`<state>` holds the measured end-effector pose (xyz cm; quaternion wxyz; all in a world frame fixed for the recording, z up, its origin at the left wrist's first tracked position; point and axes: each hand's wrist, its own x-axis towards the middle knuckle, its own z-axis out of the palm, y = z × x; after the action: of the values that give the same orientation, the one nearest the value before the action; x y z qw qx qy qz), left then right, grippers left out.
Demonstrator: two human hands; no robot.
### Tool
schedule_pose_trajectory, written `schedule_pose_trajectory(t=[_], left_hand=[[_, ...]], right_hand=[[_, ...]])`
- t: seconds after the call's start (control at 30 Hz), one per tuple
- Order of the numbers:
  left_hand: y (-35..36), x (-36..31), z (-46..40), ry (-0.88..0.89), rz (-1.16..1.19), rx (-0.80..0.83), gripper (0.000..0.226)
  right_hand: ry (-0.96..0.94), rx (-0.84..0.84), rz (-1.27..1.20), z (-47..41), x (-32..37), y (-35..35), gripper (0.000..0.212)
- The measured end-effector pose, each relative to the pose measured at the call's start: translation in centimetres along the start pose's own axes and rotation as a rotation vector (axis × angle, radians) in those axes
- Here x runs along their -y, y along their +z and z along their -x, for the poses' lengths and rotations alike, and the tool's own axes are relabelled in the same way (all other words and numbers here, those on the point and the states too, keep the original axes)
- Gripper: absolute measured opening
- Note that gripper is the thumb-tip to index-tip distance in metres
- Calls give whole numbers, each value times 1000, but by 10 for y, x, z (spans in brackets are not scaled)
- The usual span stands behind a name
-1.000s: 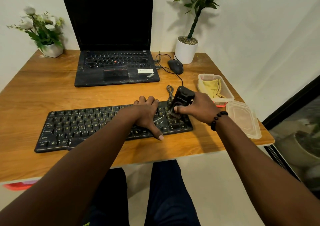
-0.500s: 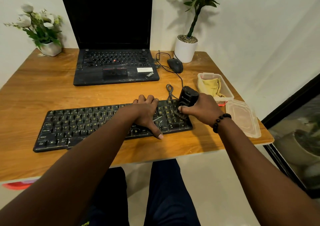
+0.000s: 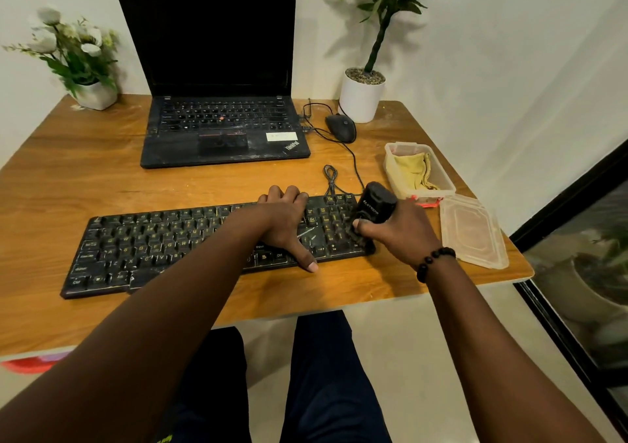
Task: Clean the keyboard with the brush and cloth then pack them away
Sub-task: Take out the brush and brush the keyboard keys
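A long black full-size keyboard [image 3: 190, 242] with pale legends lies across the near half of a wooden desk [image 3: 85, 170]. The left hand [image 3: 285, 218] rests palm-down on the keys right of centre, fingers spread flat and reaching the far edge, thumb extended to the near edge; it grips nothing. The right hand [image 3: 396, 232] is closed around a stubby black brush [image 3: 373, 204] with a rounded cap, held tilted, its lower end pressed to the keys at the keyboard's right end. A dark beaded bracelet [image 3: 433, 263] circles the right wrist. Just beyond the right hand stands an open clear plastic container [image 3: 441, 189] holding a crumpled yellow cloth [image 3: 414, 170]; its clear lid [image 3: 472, 232] lies flat beside it, nearer the desk edge. Farther back are an open black laptop [image 3: 217, 102], a black wired mouse [image 3: 341, 128], a green plant in a white pot [image 3: 362, 97] and white flowers in a white pot [image 3: 78, 58].
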<state>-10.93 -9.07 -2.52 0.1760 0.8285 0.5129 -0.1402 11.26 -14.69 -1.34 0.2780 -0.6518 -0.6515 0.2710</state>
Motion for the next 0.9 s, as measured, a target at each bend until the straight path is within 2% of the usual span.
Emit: schedule_pose_trajectory(t=[0.1,0.23,0.33,0.47,0.6,0.7,0.73,0.83,0.87,0.9], left_hand=[[0,0,1,-2,-5,-3,143],[1,1,1,5,-6,0,144],[2,2,0,1,-3,0,144],[4,4,-2,4,4,-9,145],[5,5,-2,4,9,-15,146],[4,4,-2,10,2,-20,144],[4,4,-2,11,0,-23,144],[5,3,-1,7,-2,-25,144],[5,3,-1,6,0,-24,144],[4,3,-1,5,2,-22,144]], right_hand=[[13,173,-2,5,2,-3,44],[22,41,-159,9,-1,-5,32],[7,151,-60,13,-2,-1,40],[-62,-39,-39,14,2,4,37],[-72,137,24,17,7,7,42],[-103,-69,53,18,7,13,40],[-97,-55,64,18,7,13,41],[-78,214,39,21,11,14,45],[-88,186,42,20,12,16,45],[-92,91,28,19,11,18,43]])
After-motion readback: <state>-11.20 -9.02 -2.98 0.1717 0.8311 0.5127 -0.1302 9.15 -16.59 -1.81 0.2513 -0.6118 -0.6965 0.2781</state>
